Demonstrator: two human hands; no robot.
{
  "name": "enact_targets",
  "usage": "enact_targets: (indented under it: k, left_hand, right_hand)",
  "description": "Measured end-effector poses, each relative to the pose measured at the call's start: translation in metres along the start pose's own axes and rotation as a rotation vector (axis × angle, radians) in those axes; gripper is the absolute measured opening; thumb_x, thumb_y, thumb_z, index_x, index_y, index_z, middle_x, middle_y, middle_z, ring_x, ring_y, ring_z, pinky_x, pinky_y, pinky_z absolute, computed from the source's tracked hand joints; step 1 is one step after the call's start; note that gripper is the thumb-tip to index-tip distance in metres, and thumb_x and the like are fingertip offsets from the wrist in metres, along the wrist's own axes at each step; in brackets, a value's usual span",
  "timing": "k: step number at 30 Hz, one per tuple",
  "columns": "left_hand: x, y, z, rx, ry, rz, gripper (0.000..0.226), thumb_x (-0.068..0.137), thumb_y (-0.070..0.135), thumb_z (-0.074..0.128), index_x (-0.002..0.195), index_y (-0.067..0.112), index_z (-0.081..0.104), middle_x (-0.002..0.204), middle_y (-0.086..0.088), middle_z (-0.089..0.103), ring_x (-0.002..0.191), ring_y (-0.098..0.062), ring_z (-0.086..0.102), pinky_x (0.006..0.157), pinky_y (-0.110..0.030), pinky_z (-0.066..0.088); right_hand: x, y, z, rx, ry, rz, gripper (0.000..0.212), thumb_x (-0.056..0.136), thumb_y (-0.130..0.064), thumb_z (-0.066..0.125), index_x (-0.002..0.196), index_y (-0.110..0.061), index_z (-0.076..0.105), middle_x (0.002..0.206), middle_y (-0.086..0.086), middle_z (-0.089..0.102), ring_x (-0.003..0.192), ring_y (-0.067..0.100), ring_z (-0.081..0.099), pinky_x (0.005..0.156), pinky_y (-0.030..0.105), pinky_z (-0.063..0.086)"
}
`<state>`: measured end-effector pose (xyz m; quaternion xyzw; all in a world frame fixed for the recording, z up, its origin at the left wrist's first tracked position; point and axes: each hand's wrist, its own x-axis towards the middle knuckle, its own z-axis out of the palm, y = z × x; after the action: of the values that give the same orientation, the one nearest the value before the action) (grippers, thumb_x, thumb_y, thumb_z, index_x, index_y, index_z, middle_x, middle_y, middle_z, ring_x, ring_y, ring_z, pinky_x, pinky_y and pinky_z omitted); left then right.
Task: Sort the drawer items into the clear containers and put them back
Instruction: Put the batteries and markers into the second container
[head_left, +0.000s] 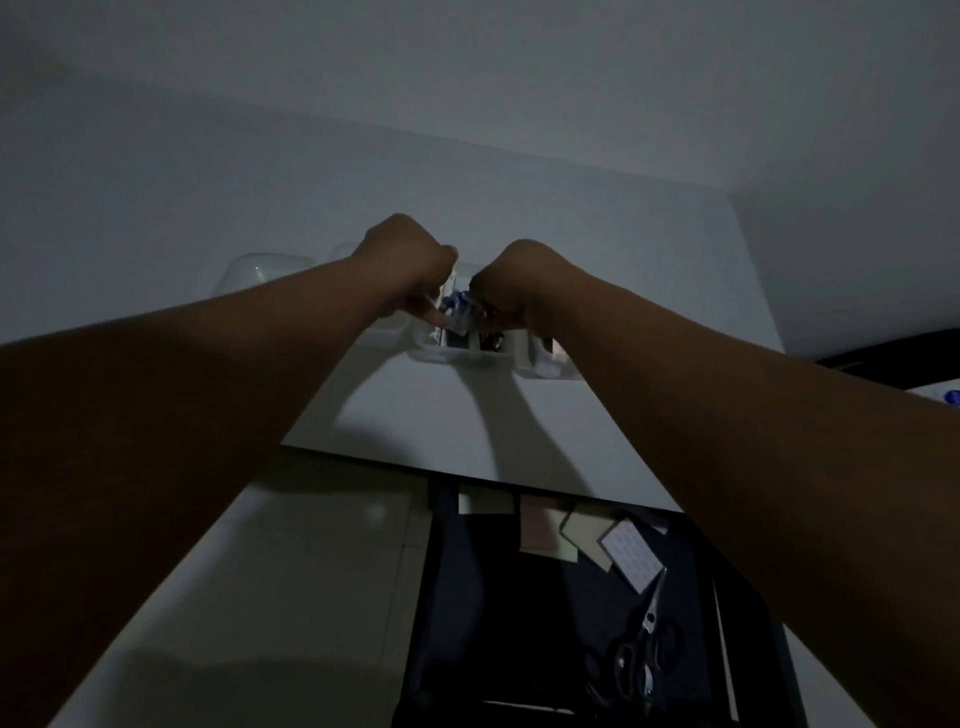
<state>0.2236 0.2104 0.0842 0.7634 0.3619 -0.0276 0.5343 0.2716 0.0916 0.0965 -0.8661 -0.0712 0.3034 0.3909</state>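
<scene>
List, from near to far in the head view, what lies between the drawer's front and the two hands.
The scissors → white pad → green sticky note → white table → clear container.

Dim rm, low light, bluish-grey cast. Plain pale wall (467, 67) fills 10–2 o'clock. White tabletop (415, 410) at centre, back edge meets the wall, soft shadows run across it twd 6. Pale tiled floor (311, 561) at 7–8 o'clock w/ a faint glare spot. Dark open drawer (441, 597) below the tabletop's front edge, 5–6 o'clock. Dark strip (883, 351) at 3 o'clock, can't tell what.
</scene>
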Motion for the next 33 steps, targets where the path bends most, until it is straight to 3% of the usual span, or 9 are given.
enact_targets:
  k: [5,10,12,14,18,21,24,26,33]
  left_hand:
    - [-0.034,-0.005,-0.002,0.149,0.119,0.229,0.033,0.091,0.033,0.062,0.091,0.002,0.074,0.078,-0.012,0.078,0.062,-0.027,0.076,0.075,-0.042,0.064]
    - [-0.124,-0.044,0.033,0.374,0.172,0.634,0.028,0.096,0.031,0.055,0.081,0.015,0.072,0.067,-0.002,0.072,0.054,-0.014,0.07,0.058,-0.031,0.06]
    - [-0.152,-0.078,0.051,0.454,0.167,0.757,0.023,0.091,0.027,0.059,0.076,0.014,0.071,0.066,0.0,0.07,0.058,-0.016,0.067,0.06,-0.032,0.056]
    - [-0.176,-0.114,0.068,0.522,0.008,0.813,0.022,0.091,0.027,0.066,0.072,0.017,0.07,0.063,0.006,0.067,0.056,-0.009,0.063,0.059,-0.028,0.054]
    - [-0.202,-0.171,0.108,0.654,-0.447,0.534,0.018,0.09,0.038,0.068,0.089,0.022,0.077,0.084,0.008,0.075,0.074,0.0,0.069,0.074,-0.024,0.059]
    - [-0.196,-0.202,0.146,0.858,-0.643,0.499,0.02,0.094,0.029,0.064,0.109,0.021,0.075,0.108,0.004,0.074,0.095,-0.01,0.069,0.086,-0.024,0.054]
    - [-0.177,-0.216,0.174,0.889,-0.744,0.599,0.031,0.09,0.016,0.07,0.121,0.021,0.072,0.12,0.001,0.067,0.11,-0.014,0.064,0.096,-0.022,0.047]
    - [-0.163,-0.218,0.186,0.911,-0.815,0.695,0.038,0.087,0.006,0.07,0.122,0.021,0.072,0.12,-0.001,0.063,0.111,-0.015,0.061,0.099,-0.026,0.047]
    - [-0.147,-0.216,0.197,0.94,-0.905,0.831,0.024,0.091,0.012,0.065,0.112,0.021,0.072,0.113,0.001,0.063,0.106,-0.015,0.06,0.084,-0.015,0.035]
  right_hand:
    - [-0.02,0.006,-0.01,0.02,0.037,-0.123,0.023,0.092,-0.002,0.06,0.073,-0.012,0.052,0.117,0.021,0.07,0.093,0.028,0.072,0.084,0.036,0.062]
    - [-0.079,0.036,-0.038,0.158,-0.061,-0.103,0.008,0.092,0.004,0.059,0.091,0.008,0.065,0.105,0.033,0.07,0.089,0.037,0.076,0.076,0.041,0.064]
    - [-0.105,0.06,-0.054,0.145,-0.157,-0.057,0.019,0.095,0.0,0.061,0.108,0.013,0.065,0.107,0.03,0.07,0.095,0.038,0.074,0.076,0.041,0.064]
    - [-0.125,0.094,-0.066,0.068,-0.281,0.001,0.025,0.097,-0.005,0.061,0.116,0.01,0.063,0.106,0.025,0.071,0.093,0.037,0.074,0.077,0.038,0.063]
    - [-0.14,0.177,-0.067,-0.1,-0.408,0.08,0.018,0.096,0.002,0.057,0.111,0.006,0.066,0.095,0.024,0.071,0.073,0.027,0.069,0.056,0.028,0.063]
    - [-0.136,0.24,-0.061,-0.24,-0.414,0.114,0.016,0.093,0.002,0.061,0.107,0.0,0.068,0.097,0.023,0.071,0.077,0.028,0.068,0.076,0.038,0.062]
    - [-0.13,0.295,-0.052,-0.471,-0.411,0.069,0.019,0.09,-0.005,0.068,0.107,-0.011,0.073,0.099,0.009,0.072,0.078,0.017,0.069,0.075,0.028,0.058]
    - [-0.129,0.324,-0.044,-0.608,-0.366,0.005,0.019,0.092,-0.014,0.067,0.11,-0.016,0.074,0.109,0.004,0.071,0.094,0.019,0.068,0.082,0.027,0.054]
    - [-0.143,0.355,-0.04,-0.637,-0.402,-0.144,0.033,0.093,-0.002,0.058,0.122,-0.014,0.068,0.118,0.007,0.068,0.109,0.024,0.063,0.09,0.029,0.048]
